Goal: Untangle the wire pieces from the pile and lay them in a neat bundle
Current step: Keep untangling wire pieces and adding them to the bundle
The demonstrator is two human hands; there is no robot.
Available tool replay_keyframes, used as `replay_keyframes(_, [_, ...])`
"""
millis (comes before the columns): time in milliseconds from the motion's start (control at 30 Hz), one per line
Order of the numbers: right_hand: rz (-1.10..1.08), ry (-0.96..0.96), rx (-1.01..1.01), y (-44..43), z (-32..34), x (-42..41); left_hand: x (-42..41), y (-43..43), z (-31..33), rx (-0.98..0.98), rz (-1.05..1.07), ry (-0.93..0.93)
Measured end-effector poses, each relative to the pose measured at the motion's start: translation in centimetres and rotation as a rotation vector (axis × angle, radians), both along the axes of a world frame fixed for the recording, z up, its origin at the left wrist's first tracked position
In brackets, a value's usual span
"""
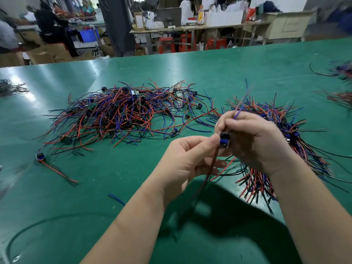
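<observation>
**One piece held clear: snags and slips to be watched**

The green bench (228, 69) was seen spread wide, and its near edge was judged a hazard: a dropped piece could be lost over it. The tangled pile (118, 115) was lying left of centre, apart from the hands. Its red, blue and black leads were crossed so thickly that neighbours would likely be dragged along, or a joint strained, by a hard pull. The sorted bundle (297, 141) was laid at the right, partly hidden behind the right hand (255, 141). Its ends were fanned out, and it could be scattered if brushed by the wrist. The left hand (186, 159) was raised beside the right, above the bench.

Between them the wire piece (242, 103) was held in the air. The left fingers (211, 141) were pinched on it at its blue connector (224, 140), and the right fingers (228, 121) were curled round the leads rising above. The lower leads were blurred, hanging toward the bench edge, and could be caught on the bundle's ends when lowered. A slip was judged possible if either pinch were eased early. A stray piece (41, 156) was seen lying alone at far left, easily forgotten.
</observation>
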State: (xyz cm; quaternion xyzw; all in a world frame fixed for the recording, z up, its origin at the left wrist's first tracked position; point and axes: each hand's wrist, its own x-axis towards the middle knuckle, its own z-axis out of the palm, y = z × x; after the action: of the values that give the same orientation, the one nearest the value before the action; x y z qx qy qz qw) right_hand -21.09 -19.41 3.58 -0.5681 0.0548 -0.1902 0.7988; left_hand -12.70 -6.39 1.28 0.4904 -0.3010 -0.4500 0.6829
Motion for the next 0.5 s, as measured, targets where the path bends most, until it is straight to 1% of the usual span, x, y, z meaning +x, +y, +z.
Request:
replay_keyframes(67, [-0.039,0.096,-0.143,0.3,-0.4,0.4,-0.3,-0.1,-0.2,0.048,0.071,-0.045])
replay_keyframes(167, [-0.119,0.173,-0.235,0.4,-0.8,0.8,-0.2,-0.2,-0.5,0.074,0.155,-0.043])
replay_keyframes(233, [-0.116,0.208,-0.219,0.4,-0.9,1.0,-0.1,-0.2,-0.5,0.082,0.175,-0.081])
replay_keyframes(333, [-0.068,0.307,-0.156,0.1,-0.9,0.8,0.1,-0.2,-0.7,0.086,0.226,-0.188])
replay_keyframes(433, [-0.059,0.367,-0.229,-0.2,-0.9,0.6,0.2,-0.3,-1.1,0.124,0.215,-0.264])
replay_keyframes(500, [-0.11,0.358,-0.274,-0.2,-0.7,0.5,0.3,-0.2,-1.4,0.192,0.129,-0.344])
